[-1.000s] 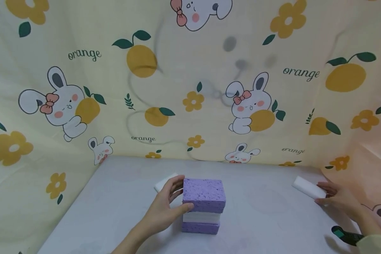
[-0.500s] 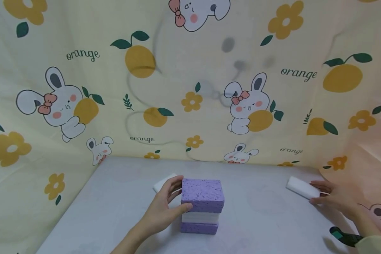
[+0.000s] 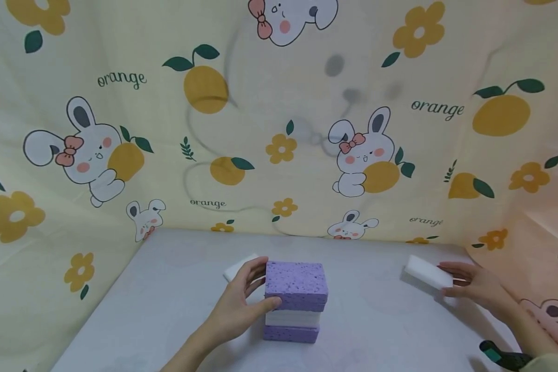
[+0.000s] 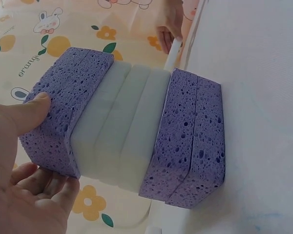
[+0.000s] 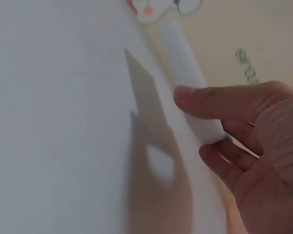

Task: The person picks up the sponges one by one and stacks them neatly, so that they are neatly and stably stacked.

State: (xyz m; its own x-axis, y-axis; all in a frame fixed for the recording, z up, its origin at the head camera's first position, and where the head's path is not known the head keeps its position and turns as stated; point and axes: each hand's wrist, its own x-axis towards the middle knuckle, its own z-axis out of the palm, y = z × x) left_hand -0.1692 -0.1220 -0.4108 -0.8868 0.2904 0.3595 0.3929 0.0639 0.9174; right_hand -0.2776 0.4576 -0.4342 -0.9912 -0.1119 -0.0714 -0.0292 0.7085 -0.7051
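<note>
A stack of sponges stands in the middle of the table. Purple sponges (image 3: 295,279) form its top, three white sponges (image 4: 119,124) sit in the middle, and two purple sponges (image 4: 180,141) make the base. My left hand (image 3: 239,305) holds the top purple pair from the left, thumb on the near face and fingers around the far side. Over at the right, my right hand (image 3: 483,289) pinches one end of a white sponge (image 3: 427,272). That sponge is raised off the table, its shadow apart from it in the right wrist view.
Behind the left hand, another white sponge (image 3: 238,267) lies on the white table (image 3: 372,330). A printed cloth (image 3: 256,119) with rabbits and oranges hangs at the back and sides. A dark strap-like device (image 3: 504,356) is at the right wrist.
The right hand has moved left with its white sponge and lifted it from the table. My left hand keeps its place on the stack.
</note>
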